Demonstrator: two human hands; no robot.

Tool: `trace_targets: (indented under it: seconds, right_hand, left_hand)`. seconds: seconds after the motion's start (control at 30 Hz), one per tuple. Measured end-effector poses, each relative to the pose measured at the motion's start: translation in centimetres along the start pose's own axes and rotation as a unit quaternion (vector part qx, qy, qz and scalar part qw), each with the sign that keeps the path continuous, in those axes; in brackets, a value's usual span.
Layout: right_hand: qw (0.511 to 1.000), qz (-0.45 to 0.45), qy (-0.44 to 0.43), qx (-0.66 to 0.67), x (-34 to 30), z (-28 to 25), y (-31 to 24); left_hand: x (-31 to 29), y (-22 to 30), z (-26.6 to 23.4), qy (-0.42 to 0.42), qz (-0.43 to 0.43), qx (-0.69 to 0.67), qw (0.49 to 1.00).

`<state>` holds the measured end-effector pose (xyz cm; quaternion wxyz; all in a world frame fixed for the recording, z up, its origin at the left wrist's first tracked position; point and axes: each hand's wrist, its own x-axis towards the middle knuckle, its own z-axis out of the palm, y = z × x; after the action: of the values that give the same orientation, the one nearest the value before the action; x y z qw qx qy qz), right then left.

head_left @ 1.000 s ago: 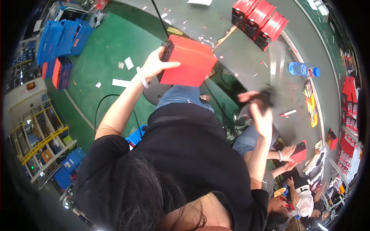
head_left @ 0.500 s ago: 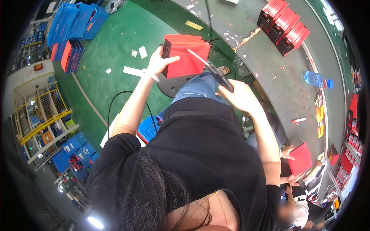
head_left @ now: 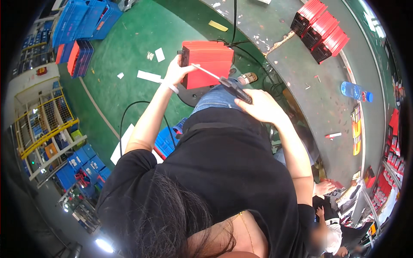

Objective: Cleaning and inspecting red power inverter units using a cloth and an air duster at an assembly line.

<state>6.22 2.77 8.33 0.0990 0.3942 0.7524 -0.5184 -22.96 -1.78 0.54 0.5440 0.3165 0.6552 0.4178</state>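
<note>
The red ribbed plastic box-shaped casing [head_left: 208, 63] sits tilted on the person's lap, over the blue-jeaned knees, its dark end panel turned to the left. The left hand [head_left: 177, 72] closes its grip on that left end, fingers wrapped over the near corner, thumb on top. The right hand [head_left: 261, 107] lies to the right of and nearer the body than the casing, its grip shut around the black handle of a long screwdriver with a pale metal shaft [head_left: 223, 81]; the shaft runs up and left from the fist and its tip rests on the casing's top face, near the middle. The casing's far and right edges stand free, with nothing pressed against them.

Beyond the left grip the green floor [head_left: 129, 51] lies open, strewn only with a few white paper scraps [head_left: 149, 76], and a black cable [head_left: 129, 112] loops across it just under the left forearm. Farther left past that grip stand stacked blue plastic crates [head_left: 86, 19]. To the right of the right grip the curved grey worktop [head_left: 318, 107] begins, its near edge close beside the right elbow; its middle is mostly bare. On its far part, well away from both grips, three more red ribbed casings [head_left: 320, 30] stand in a row, and a clear plastic bottle with a blue label [head_left: 356, 91] lies on its side near the outer edge. Another person's hand [head_left: 325, 188] shows low on the right, below the worktop's edge.
</note>
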Motion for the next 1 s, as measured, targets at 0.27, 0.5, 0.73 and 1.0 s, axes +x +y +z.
trace_targets:
  seconds: [0.27,0.5,0.73,1.0]
  right_hand:
    - [0.985,0.129,0.039,0.104,-3.0,1.7,5.9]
    - [0.954,0.206,0.067,0.207,-5.5,4.5,8.2]
    - [0.934,0.246,0.049,0.255,-5.9,6.8,9.4]
    - [0.953,0.222,0.079,0.190,-3.8,9.0,10.9]
  left_hand:
    - [0.4,-1.0,0.5,0.010,-0.003,0.002,1.000]
    - [1.6,-1.1,3.2,-0.054,-0.034,0.038,0.997]
    - [3.1,-3.9,5.6,-0.093,-0.073,0.084,0.989]
    - [4.3,-8.6,7.3,-0.062,-0.131,0.047,0.988]
